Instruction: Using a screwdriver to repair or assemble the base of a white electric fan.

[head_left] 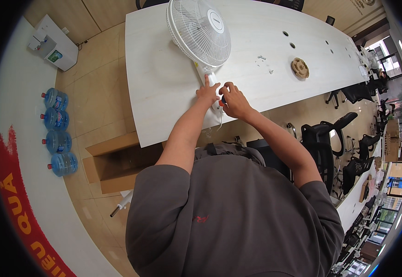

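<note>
A white electric fan lies on the white table, its round wire guard away from me and its neck toward me. My left hand rests over the neck and steadies it, index finger stretched along the white housing. Close beside it, my right hand is closed on a small tool with an orange and dark handle, held against the fan's lower end. The tool's tip is hidden, so its exact kind is unclear. A thin pale cord hangs from that end over the table edge.
On the table lie a round tan moulded piece and small loose hardware. An open cardboard box stands on the floor at left, near a white pole. Several water bottles line the wall; black chairs stand right.
</note>
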The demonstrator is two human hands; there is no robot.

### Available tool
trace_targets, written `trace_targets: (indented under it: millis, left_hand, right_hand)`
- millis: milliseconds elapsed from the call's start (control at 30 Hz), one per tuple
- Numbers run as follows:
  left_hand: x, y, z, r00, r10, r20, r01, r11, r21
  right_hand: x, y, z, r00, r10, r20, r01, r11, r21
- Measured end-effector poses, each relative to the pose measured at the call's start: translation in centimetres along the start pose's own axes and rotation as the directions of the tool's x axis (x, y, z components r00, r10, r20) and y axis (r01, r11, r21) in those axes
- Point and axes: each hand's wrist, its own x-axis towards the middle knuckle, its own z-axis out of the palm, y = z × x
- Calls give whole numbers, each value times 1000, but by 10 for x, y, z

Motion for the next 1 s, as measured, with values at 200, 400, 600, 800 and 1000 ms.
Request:
trace_targets:
  millis: [200,400,600,800,1000]
  left_hand:
    - [-4,2,-3,1000,6,-11,-6,1000,14]
    - [-5,4,-4,1000,3,-12,-3,1000,-3]
    - [-5,3,-3,1000,13,-16,-13,1000,-8]
    - [-6,2,-3,1000,20,-17,-20,1000,-6]
    - [-7,1,-3,999,33,-33,-32,999,26]
  right_hand:
    - [0,3,1,938,244,247,-280,952,125]
    - [-6,9,2,965,165,203,-202,963,177]
    - [-6,6,-7,963,182,197,-223,952,210]
    - [-8,7,-8,964,191,186,-227,953,201]
    - [-8,6,-12,953,223,205,-268,935,234]
